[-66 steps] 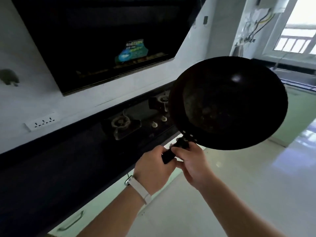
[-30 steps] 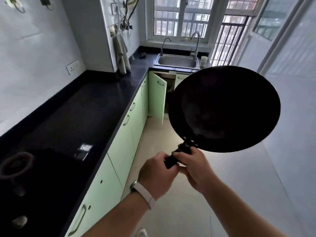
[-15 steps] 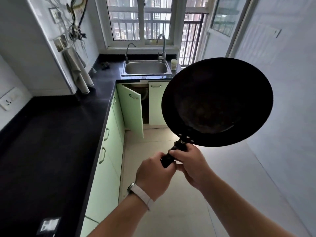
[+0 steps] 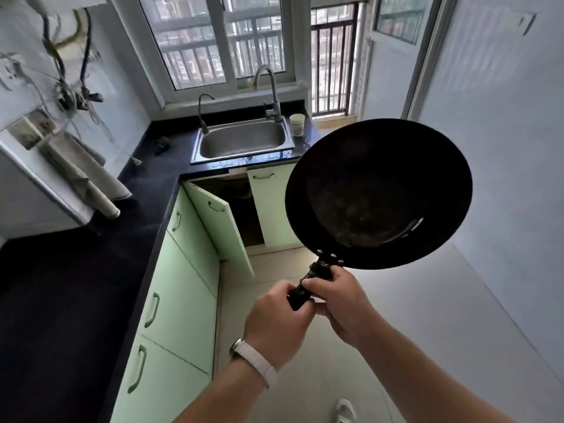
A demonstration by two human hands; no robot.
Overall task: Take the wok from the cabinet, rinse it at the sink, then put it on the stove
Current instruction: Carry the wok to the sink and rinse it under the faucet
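Note:
I hold a black wok (image 4: pixel 378 193) up in front of me, tilted so its dark inside faces me. Both hands grip its short black handle: my left hand (image 4: pixel 274 322), with a white wristband, lower down, and my right hand (image 4: pixel 338 303) just above it near the rivets. A steel sink (image 4: pixel 244 140) with a tall tap (image 4: pixel 271 93) sits ahead under the window, to the upper left of the wok. The stove is out of view.
A black countertop (image 4: pixel 76 270) runs along the left with pale green cabinets (image 4: pixel 180 303) below. One cabinet door (image 4: pixel 219 224) under the sink stands open. A paper cup (image 4: pixel 297 125) is beside the sink, and a cloth (image 4: pixel 88 175) hangs at the left wall.
The view has swung from the stove and hood round to the sink, which is now nearer. The wok stays held up in both hands the same way.

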